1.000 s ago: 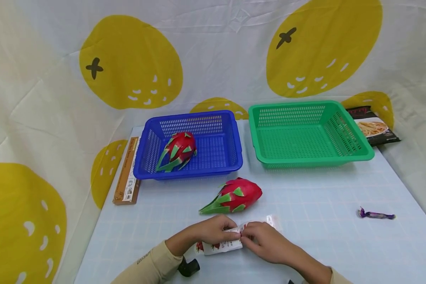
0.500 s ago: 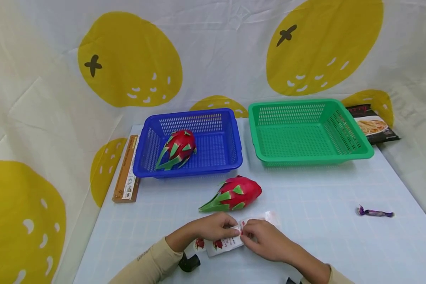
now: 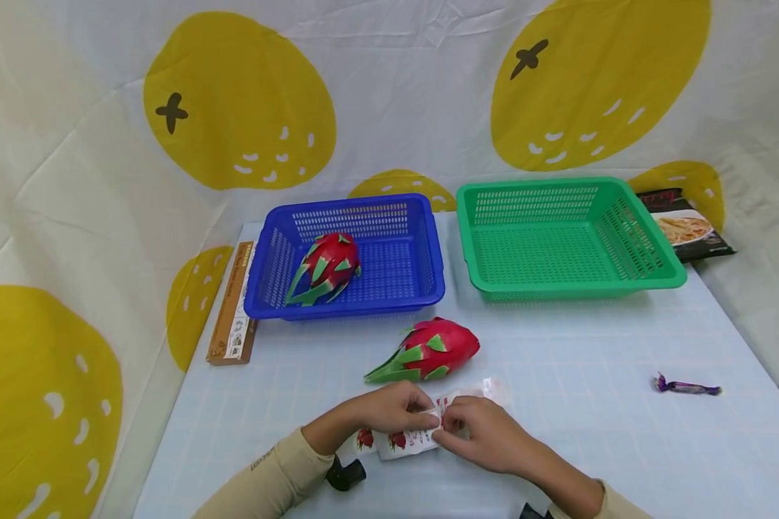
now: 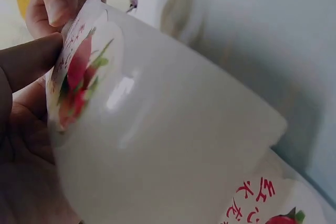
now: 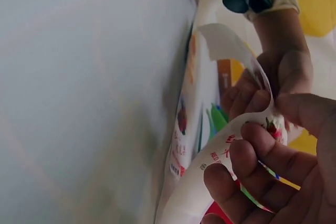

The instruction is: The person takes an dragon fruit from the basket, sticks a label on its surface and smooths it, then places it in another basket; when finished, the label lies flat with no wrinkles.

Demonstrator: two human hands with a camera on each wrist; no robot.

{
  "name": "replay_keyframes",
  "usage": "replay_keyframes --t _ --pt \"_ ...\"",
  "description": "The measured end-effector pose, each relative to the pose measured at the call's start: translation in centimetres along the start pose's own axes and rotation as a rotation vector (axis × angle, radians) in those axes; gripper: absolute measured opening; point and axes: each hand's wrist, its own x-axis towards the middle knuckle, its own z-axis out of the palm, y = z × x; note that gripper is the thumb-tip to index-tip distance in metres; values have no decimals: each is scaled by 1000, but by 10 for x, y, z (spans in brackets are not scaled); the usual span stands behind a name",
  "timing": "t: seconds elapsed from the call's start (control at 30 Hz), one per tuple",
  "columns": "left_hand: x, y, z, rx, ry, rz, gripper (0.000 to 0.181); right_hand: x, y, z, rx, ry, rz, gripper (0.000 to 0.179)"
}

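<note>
A strip of dragon fruit stickers (image 3: 412, 441), white with red lettering, is held just above the table in the head view. My left hand (image 3: 394, 408) pinches it from the left, thumb on top. From the other side my right hand (image 3: 483, 432) pinches it with thumb and fingertips at a printed dragon fruit label (image 5: 274, 128). In the left wrist view the strip's glossy backing (image 4: 157, 108) curves away from the fingers. Under it lies another printed strip (image 4: 283, 195). A red dragon fruit (image 3: 444, 347) with green scales lies just beyond the hands.
Behind stands a blue basket (image 3: 402, 310) with a second dragon fruit (image 3: 332, 261) inside. A green basket (image 3: 571, 292) is to its right, a black food packet (image 3: 688, 227) beside that. A brown box (image 3: 232, 306) lies left, a purple-wrapped candy (image 3: 688, 388) right.
Both hands stay together on the strip, with only small finger shifts. The right thumb has moved slightly left along it. The whole head view has drifted up a little.
</note>
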Motion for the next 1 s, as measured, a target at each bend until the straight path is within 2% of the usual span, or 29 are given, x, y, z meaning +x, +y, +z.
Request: replay_keyframes --t 0.1,0.33,0.57,0.67,0.73,0.83,1.0 --pt "0 -2 1 -10 7 4 21 0 -1 0 -1 1 -5 22" --pt "1 -3 3 -11 25 -33 21 1 -3 -1 6 -37 56 29" --pt "-1 -5 2 22 22 -25 19 -1 -1 -5 91 -70 158 27" --pt "-5 -6 2 22 55 -75 15 -4 2 -8 139 -68 191 24" --pt "-8 -6 2 6 91 -130 15 -7 5 -11 172 -68 208 22" --pt "-14 -8 2 41 143 -172 16 -11 10 -17 210 -70 236 22" --pt "-20 -14 2 202 191 -192 19 -17 17 -29 236 -77 265 21"
